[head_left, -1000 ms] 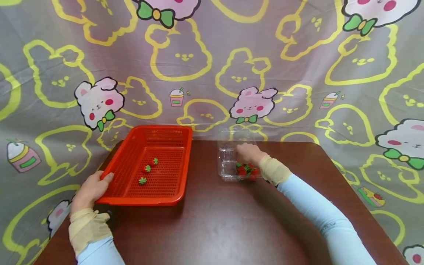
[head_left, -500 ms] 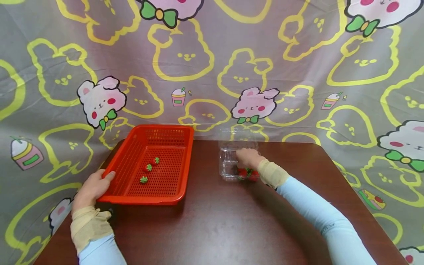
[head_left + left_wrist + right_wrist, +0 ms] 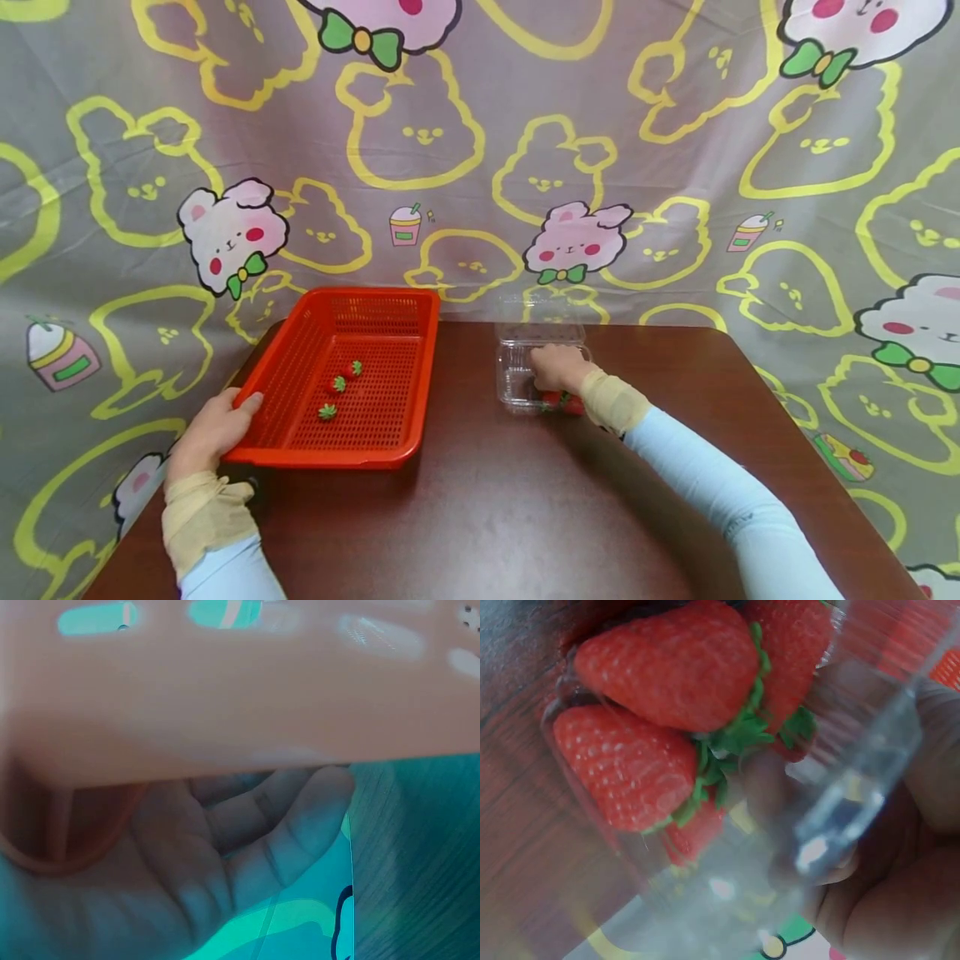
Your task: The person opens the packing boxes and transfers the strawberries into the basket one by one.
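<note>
My left hand [image 3: 213,429] grips the left rim of a red perforated plastic basket [image 3: 429,367], thumb over the edge. The left wrist view shows its fingers [image 3: 292,825] curled below the basket wall. Inside the basket lie a few strawberries [image 3: 337,384] with green leaves. My right hand [image 3: 558,367] reaches into a clear plastic clamshell box [image 3: 506,377] whose lid stands raised. In the right wrist view several strawberries [image 3: 671,667] sit in the box. The right fingers, blurred behind its plastic wall, are close to their leafy tops; whether they pinch one is unclear.
Both containers stand on a dark brown table [image 3: 480,517], basket on the left and box to its right. A grey curtain [image 3: 450,100] with cartoon bears and rabbits hangs behind the table. Bare tabletop separates the two containers.
My right hand has shifted slightly towards me inside the clear box and covers more of the strawberries there. My left hand stays on the basket rim; the basket looks unmoved.
</note>
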Action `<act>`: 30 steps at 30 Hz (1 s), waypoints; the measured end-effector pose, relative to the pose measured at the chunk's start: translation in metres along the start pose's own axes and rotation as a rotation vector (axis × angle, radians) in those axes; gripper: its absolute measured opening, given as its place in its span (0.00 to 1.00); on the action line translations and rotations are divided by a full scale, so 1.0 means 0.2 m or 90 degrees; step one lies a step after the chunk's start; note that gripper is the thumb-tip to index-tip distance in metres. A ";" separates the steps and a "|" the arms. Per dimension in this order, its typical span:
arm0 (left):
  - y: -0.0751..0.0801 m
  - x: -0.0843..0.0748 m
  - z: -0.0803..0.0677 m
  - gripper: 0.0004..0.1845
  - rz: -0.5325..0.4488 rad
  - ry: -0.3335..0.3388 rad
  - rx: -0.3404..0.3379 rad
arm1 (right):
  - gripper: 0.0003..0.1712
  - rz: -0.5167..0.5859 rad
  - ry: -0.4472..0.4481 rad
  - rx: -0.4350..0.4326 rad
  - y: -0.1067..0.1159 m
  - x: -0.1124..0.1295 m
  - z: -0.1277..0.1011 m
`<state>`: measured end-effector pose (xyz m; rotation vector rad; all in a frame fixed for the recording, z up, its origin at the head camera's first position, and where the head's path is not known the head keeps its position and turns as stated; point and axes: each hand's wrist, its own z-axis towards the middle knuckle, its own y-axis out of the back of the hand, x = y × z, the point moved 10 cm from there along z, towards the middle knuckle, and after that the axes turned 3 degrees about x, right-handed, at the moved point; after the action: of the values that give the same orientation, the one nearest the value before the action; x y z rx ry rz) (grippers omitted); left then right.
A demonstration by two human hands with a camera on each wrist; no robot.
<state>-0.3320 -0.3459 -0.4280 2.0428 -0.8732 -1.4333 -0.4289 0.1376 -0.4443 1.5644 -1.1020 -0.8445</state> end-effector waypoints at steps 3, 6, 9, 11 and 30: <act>0.00 0.00 0.00 0.35 -0.004 0.001 0.001 | 0.06 0.010 0.000 -0.026 0.04 -0.01 -0.02; -0.01 0.00 0.00 0.36 -0.008 0.006 0.007 | 0.04 0.025 0.009 -0.058 0.09 -0.01 -0.04; 0.00 0.00 -0.01 0.35 -0.008 0.005 0.006 | 0.07 0.040 0.035 -0.111 0.17 0.01 -0.05; 0.00 0.00 -0.01 0.35 -0.010 0.003 0.006 | 0.11 0.039 0.055 -0.150 0.21 0.02 -0.06; 0.01 -0.01 -0.01 0.34 0.008 -0.010 -0.004 | 0.16 0.189 0.131 -0.325 0.54 0.25 -0.07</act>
<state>-0.3318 -0.3456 -0.4241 2.0203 -0.8848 -1.4452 -0.4253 0.0868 -0.3350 1.0085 -0.8560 -0.6767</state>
